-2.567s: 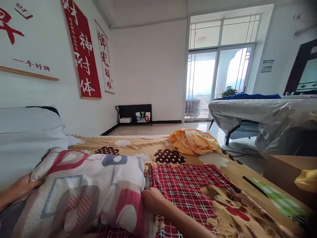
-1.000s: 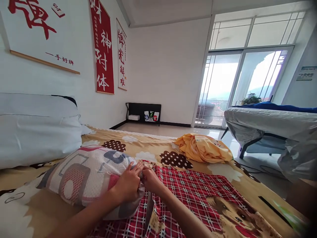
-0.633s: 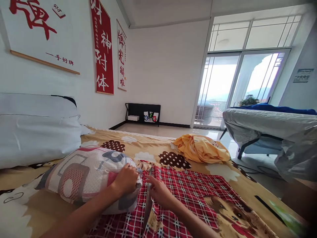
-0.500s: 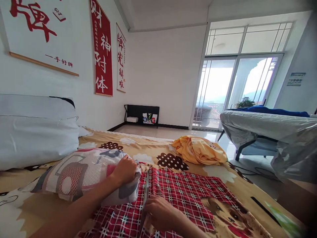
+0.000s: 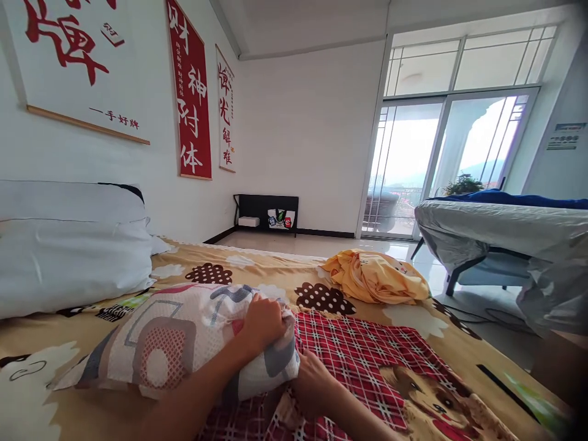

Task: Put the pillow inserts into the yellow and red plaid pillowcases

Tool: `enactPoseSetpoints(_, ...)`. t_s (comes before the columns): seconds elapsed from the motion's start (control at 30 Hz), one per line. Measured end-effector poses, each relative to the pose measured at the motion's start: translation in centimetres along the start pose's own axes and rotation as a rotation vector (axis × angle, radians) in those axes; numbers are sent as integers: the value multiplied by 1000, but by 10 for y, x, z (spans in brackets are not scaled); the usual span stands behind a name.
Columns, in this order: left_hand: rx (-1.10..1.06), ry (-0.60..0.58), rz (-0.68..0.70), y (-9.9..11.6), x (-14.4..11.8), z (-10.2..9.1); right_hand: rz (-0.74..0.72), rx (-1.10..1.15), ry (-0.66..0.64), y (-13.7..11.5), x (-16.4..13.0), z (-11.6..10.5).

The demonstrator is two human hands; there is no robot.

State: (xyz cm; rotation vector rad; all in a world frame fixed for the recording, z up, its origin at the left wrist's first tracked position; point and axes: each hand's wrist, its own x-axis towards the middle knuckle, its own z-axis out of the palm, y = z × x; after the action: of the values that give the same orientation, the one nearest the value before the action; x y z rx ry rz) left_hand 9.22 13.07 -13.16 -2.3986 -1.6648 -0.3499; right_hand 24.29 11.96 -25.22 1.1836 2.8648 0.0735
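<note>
Two hands on patterned pillowcase [image 5: 184, 337] holding its pillow, left hand [image 5: 264, 321] gripping end, right hand [image 5: 312, 383] closed beneath

Left hand [image 5: 261, 321] and right hand [image 5: 315, 383] both bare; no gloves, rings or watch visible; forearms uncovered to the frame's lower edge; no sleeve in view on either arm.

Left hand [image 5: 263, 321]: fingers curling closed, forearm reaching forward.
Right hand [image 5: 312, 383]: lying low, fingers hidden.

Pillow [image 5: 184, 337] hides the right hand's [image 5: 312, 383] fingertips.
</note>
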Motion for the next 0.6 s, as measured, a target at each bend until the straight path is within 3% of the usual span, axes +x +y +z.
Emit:
enactPoseSetpoints(0.13,-51,-33,10,0,0,24,74,-169,5,18,-17,-20)
enactPoseSetpoints(0.23,-75,-53,53,3,2,27,130,-186,106,24,-24,-39)
enactPoseSetpoints(0.4,-92,-130,150,11,-1,26,211,-198,131,19,-27,-72)
enactPoseSetpoints(0.6,-135,-309,346,-8,-4,27,56,-21,163,25,-36,-110)
